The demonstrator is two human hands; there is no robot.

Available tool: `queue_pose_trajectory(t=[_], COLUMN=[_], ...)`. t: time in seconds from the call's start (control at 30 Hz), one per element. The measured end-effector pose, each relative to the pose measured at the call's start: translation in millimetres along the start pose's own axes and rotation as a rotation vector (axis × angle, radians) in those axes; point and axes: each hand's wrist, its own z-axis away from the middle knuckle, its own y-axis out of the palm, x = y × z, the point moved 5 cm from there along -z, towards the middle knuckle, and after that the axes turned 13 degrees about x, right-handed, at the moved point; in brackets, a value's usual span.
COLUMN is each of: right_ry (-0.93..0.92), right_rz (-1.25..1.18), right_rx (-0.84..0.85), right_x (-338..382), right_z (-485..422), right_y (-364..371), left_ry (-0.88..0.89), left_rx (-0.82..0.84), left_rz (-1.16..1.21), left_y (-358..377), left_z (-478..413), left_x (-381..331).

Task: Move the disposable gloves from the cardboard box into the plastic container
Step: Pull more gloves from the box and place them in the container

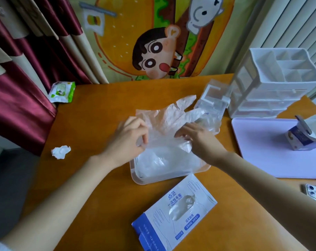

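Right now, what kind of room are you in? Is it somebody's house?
Probably a home room, maybe a bedroom desk: a cartoon burger wall hanging, dark red and cream curtains, and a white plastic drawer organiser on the orange wooden table.

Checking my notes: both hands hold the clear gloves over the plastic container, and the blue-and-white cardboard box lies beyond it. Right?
No: the head view shows the blue-and-white cardboard box nearer the person than the clear plastic container.

Flat cardboard box [174,214], near: white, blue band, blue glove outlines. Thin plastic gloves [171,120]: clear, milky. Shallow plastic container [132,171]: translucent, possibly pink-tinged. Wooden table [99,105]: orange.
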Motion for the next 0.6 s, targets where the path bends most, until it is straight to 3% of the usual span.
queue_pose_trajectory(t=[0.13,0.37,0.5,0.6], right_ry=[0.091,0.19,0.281,0.339], right_rz=[0.048,0.097,-0.074,-0.244], right_rx=[0.305,0.637,0.872,0.866], right_x=[-25,-40,-46,-48], right_z=[-8,-20,-16,-21], right_y=[57,106,115,104], left_ry=[-0.012,-0.027,-0.032,-0.077], left_rx=[0.223,0.491,0.654,0.75], left_rz=[-0.278,-0.635,-0.735,-0.684], left_y=[40,87,109,113], left_z=[-4,-28,-35,-36], left_x=[9,15,12,13])
